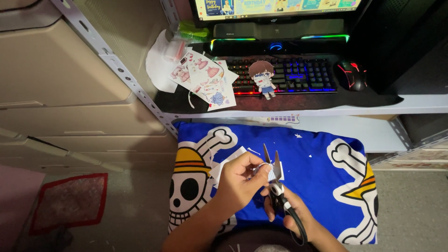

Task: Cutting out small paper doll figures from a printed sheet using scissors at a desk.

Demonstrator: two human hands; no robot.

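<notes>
My right hand [291,215] grips a pair of scissors [275,182] with black handles, blades open and pointing up. My left hand [238,182] pinches a small piece of white paper [273,171] between those blades, with a larger white sheet [226,164] hanging beneath the hand. Both hands hover over a blue cushion [303,158] printed with skull and straw-hat figures. Tiny paper scraps lie on the cushion.
A desk shelf [326,111] carries a backlit keyboard [298,74], a black and red mouse [351,74], a cut-out paper doll [263,78], printed doll-clothes sheets [205,79] and a monitor [275,8]. Beige drawers [70,93] stand left; a red-edged mat [70,201] lies on the floor.
</notes>
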